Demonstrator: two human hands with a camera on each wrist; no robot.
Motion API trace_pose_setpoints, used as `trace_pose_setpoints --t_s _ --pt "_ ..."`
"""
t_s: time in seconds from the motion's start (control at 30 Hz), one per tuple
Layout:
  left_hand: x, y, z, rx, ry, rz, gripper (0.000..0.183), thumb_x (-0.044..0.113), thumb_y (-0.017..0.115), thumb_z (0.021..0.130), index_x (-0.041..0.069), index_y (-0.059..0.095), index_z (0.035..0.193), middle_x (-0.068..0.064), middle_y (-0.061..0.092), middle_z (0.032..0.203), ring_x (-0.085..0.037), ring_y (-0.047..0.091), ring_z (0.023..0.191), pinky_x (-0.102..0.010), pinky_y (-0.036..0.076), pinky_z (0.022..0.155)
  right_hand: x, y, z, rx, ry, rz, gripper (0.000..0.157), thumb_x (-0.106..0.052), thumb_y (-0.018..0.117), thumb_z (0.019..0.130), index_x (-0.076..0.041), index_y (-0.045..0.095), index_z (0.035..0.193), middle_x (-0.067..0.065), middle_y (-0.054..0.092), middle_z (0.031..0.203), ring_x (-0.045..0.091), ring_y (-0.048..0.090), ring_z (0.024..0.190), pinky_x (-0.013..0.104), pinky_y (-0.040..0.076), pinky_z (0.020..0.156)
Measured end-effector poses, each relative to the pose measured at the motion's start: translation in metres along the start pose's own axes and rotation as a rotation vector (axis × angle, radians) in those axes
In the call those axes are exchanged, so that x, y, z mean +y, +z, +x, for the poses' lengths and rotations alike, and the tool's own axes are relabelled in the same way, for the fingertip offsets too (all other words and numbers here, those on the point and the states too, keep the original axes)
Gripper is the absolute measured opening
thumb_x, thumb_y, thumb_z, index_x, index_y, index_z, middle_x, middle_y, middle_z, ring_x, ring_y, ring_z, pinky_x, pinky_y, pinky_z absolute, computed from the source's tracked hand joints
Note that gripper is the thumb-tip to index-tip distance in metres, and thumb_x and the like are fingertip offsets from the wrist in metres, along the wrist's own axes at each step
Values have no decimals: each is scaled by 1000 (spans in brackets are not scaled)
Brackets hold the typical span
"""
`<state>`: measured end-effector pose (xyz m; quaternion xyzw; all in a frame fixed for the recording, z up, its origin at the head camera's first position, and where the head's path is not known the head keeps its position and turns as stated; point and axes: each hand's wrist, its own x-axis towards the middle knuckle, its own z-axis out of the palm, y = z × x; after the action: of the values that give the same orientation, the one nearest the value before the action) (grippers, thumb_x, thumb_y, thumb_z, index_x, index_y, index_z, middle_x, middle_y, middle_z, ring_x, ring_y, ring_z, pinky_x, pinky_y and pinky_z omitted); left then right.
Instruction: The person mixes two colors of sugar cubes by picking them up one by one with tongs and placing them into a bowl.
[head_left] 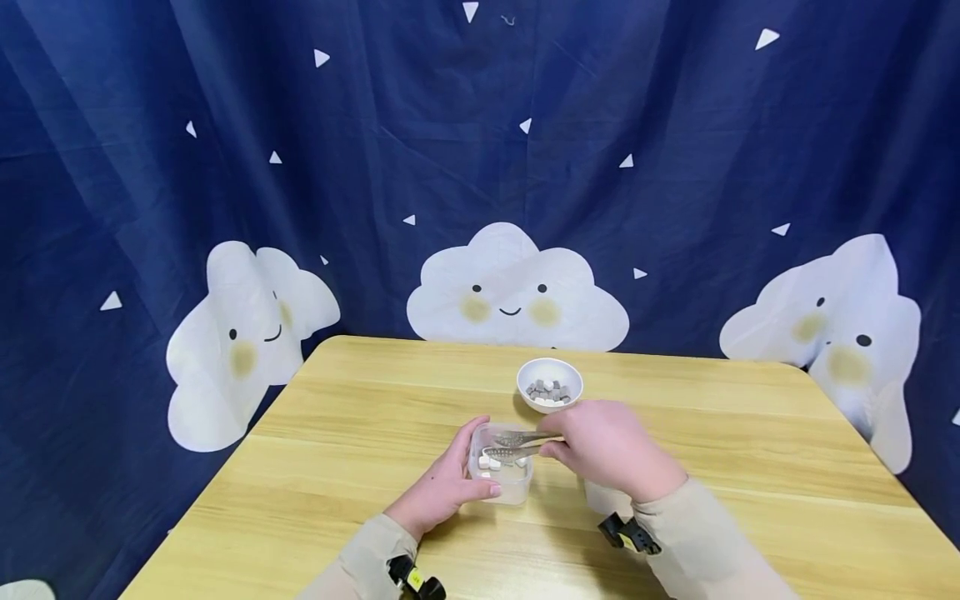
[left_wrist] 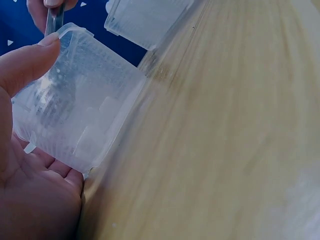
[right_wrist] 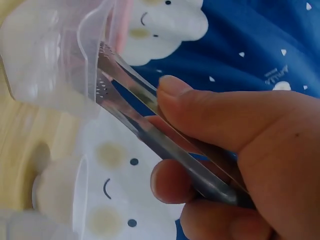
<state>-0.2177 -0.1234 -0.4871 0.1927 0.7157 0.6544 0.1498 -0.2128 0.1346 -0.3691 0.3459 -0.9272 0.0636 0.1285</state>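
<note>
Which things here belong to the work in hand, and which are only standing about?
Belonging to the work:
tongs, in the right hand
tub, in the left hand
white blocks in this tub
bowl of grey and white blocks, probably

Apparently only standing about:
second tub, partly hidden; I cannot be sure
curtain and table, just surroundings

Possibly a home, though little shows: cloud-print curtain (head_left: 465,108) behind a wood-grain table (head_left: 315,450).
</note>
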Motion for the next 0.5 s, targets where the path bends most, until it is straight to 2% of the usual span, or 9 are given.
trace_pose_setpoints --t_s 0.2,0.5 --pt "1 0 0 3 -1 7 102 8 78 86 21 13 163 -14 32 160 -26 49 133 -41 40 111 -8 8 9 -16 -74 -23 12 -33 82 83 -29 71 83 -17 59 70 7 45 54 31 40 46" --pt "1 0 0 9 -7 19 102 8 78 85 21 13 162 -13 27 163 -26 51 131 -42 40 111 -11 12 13 -15 -73 -58 14 -32 81 83 -28 69 80 -14 57 67 8 44 51 32 38 44"
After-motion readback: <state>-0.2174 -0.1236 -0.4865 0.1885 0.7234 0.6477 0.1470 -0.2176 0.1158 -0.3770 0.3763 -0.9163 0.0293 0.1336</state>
